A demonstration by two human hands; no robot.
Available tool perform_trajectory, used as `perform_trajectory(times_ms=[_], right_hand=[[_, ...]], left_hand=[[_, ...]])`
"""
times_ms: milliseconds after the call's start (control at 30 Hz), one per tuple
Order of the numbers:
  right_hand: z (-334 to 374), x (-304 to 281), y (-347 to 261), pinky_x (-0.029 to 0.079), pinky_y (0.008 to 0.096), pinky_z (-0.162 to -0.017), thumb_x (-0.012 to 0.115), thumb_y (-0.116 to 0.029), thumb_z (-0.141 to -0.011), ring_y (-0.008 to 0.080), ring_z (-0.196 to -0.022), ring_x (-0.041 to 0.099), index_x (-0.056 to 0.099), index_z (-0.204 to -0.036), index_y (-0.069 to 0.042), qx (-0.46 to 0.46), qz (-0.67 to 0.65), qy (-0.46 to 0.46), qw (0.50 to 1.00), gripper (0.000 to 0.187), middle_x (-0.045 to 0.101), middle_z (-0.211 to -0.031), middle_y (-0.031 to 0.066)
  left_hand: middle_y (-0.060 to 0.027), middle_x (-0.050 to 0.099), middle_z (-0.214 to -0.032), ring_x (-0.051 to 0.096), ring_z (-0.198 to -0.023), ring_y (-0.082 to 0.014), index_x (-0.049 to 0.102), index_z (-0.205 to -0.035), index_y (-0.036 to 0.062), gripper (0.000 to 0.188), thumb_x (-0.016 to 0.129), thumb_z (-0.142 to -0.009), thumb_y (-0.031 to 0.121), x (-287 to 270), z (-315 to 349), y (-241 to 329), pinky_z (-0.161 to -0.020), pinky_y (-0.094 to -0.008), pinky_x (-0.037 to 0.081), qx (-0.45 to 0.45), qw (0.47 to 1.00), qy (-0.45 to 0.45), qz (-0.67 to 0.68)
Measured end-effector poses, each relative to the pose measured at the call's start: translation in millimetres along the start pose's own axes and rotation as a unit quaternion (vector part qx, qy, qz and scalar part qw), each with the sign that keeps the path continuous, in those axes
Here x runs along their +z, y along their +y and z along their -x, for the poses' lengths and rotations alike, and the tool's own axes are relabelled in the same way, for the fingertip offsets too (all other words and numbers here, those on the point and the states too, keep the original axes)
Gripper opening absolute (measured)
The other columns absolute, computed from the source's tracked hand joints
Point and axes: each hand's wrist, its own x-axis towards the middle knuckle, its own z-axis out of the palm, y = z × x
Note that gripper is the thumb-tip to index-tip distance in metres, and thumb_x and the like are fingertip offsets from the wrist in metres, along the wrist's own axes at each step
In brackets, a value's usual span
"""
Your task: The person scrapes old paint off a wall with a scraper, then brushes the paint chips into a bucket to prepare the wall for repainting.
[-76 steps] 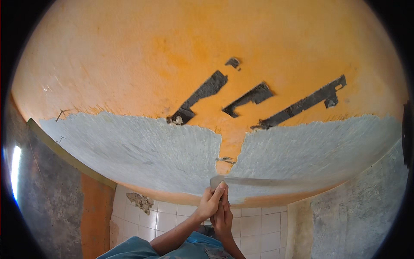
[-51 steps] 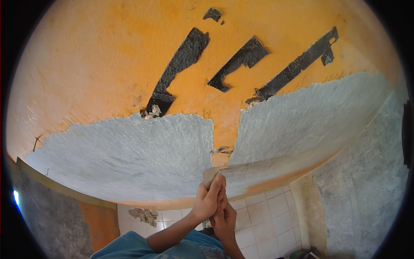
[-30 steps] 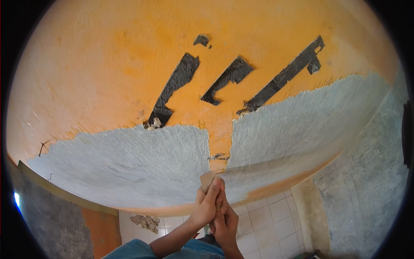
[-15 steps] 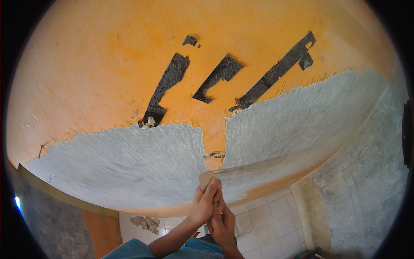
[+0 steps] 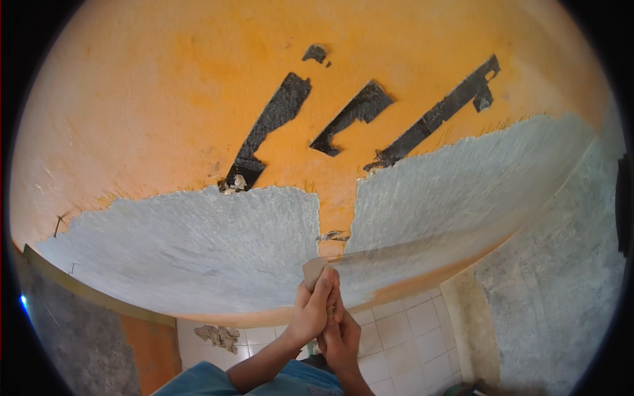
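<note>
Both my hands are stacked closely together in front of the wall, low in the middle of the view. My left hand (image 5: 312,313) is closed around a paint scraper (image 5: 315,270), with its thumb along the tool near the flat, greyish-brown blade. Just below it, my right hand (image 5: 341,341) is also closed around the tool; its handle is mostly hidden by my fingers. The blade points up at the lower end of a narrow strip of orange paint (image 5: 337,204). Whether it touches the wall, I cannot tell. Bare grey wall (image 5: 422,204) lies on both sides of that strip.
Black tape-like strips (image 5: 274,122) cling to the orange wall above. A nail-like piece (image 5: 58,224) sticks out at the left. Below lie white floor tiles (image 5: 403,330) with a crumpled rag-like heap (image 5: 218,337). A grey side wall (image 5: 548,290) stands at the right.
The wall's marks have shifted slightly right in the picture as the view turned. My hands and the scraper sit nearly where they were, still gripped together.
</note>
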Motion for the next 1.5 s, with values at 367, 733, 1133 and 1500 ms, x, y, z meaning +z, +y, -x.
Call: perform_trajectory(times_ms=[367,733,1133,1500], right_hand=[[4.5,2.4,-5.0,0.033,0.0181,-0.044,0.047,-0.017,-0.099,0.0028,-0.051,0.046,0.055,-0.105,0.002,0.024,-0.061,0.003,0.998,0.022,0.052,-0.065,0.0003],[1.0,12.9,-13.6,0.034,0.0188,-0.043,0.047,-0.018,-0.098,0.0038,-0.049,0.046,0.053,-0.097,0.000,-0.018,-0.003,-0.008,1.000,0.019,0.052,-0.064,0.0013],[0.1,22.4,-26.1,0.035,0.0182,-0.045,0.047,-0.019,-0.097,0.0034,-0.053,0.046,0.052,-0.108,0.003,-0.022,-0.035,-0.014,0.999,0.025,0.053,-0.070,0.0016],[18.3,4.5,-2.6,0.049,0.0280,-0.060,0.054,-0.014,-0.092,0.0151,-0.067,0.061,0.047,-0.119,0.005,-0.027,0.215,0.012,0.976,0.034,0.062,-0.080,0.0121]], left_hand=[[0.0021,0.036,-0.059,0.043,-0.045,-0.0079,0.045,-0.082,0.0055,0.031,0.039,-0.102,0.029,7.1,-2.3,10.3,-0.041,-0.0222,0.036,-0.006,1.000,0.016,-0.019],[0.0019,0.036,-0.058,0.042,-0.042,-0.0087,0.046,-0.085,0.0046,0.031,0.040,-0.102,0.030,4.3,1.6,23.5,-0.041,-0.0228,0.034,0.015,1.000,-0.011,-0.004],[0.0023,0.038,-0.059,0.043,-0.044,-0.0084,0.047,-0.086,0.0059,0.031,0.040,-0.102,0.032,4.4,2.8,42.9,-0.041,-0.0225,0.035,0.008,0.999,-0.049,0.018],[0.0001,0.042,-0.068,0.051,-0.063,-0.0126,0.047,-0.090,0.0064,0.031,0.040,-0.101,0.035,-23.9,0.8,9.5,-0.059,-0.0273,0.044,-0.096,0.993,-0.070,0.013]])
